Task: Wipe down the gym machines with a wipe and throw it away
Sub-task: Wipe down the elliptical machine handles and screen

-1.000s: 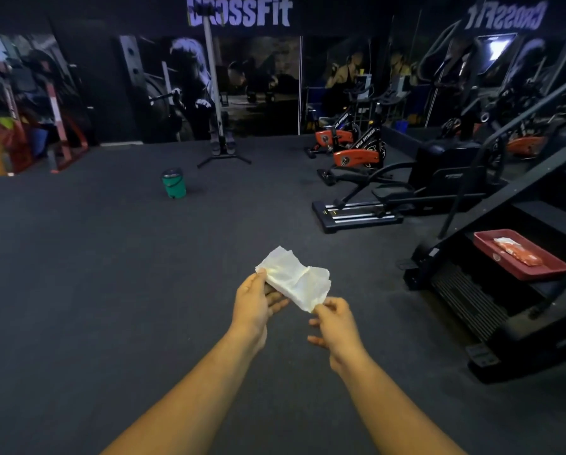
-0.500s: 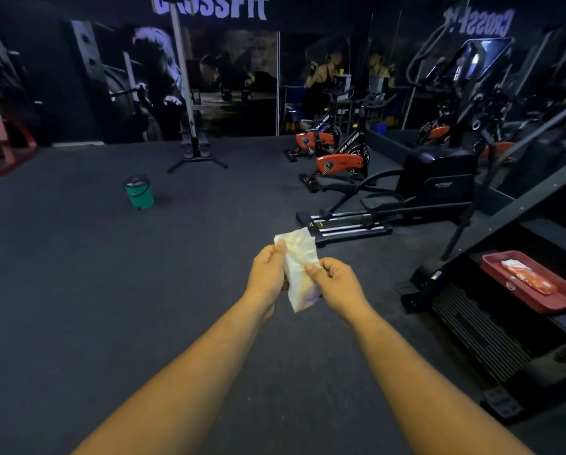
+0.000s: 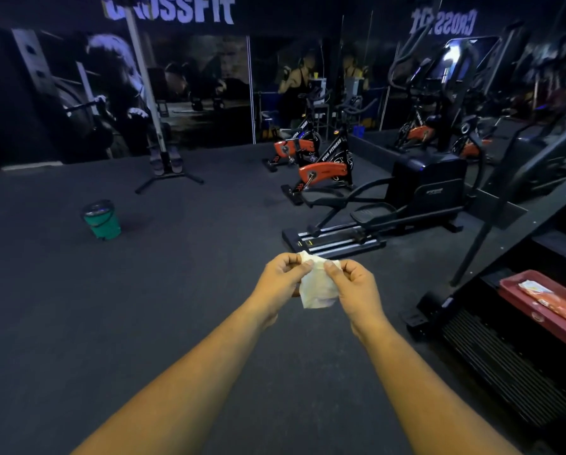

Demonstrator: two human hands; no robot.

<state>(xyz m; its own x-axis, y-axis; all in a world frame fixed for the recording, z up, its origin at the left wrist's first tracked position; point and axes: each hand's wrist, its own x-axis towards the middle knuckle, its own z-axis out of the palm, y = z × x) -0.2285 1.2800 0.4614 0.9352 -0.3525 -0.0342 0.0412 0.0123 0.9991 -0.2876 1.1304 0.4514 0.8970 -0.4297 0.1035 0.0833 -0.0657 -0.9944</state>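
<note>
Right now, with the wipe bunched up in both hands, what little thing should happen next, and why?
Probably step toward the elliptical machine just ahead. Both the left hand and right hand pinch the folded wipe, so it looks ready, but it touches no machine yet. The green bin can wait.

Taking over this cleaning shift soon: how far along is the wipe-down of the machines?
Nothing shows as wiped. In hand: the left hand and right hand both pinch the white wipe, bunched between them. Left: the elliptical and spin bikes, then dropping the wipe, likely in the green bin.
</note>
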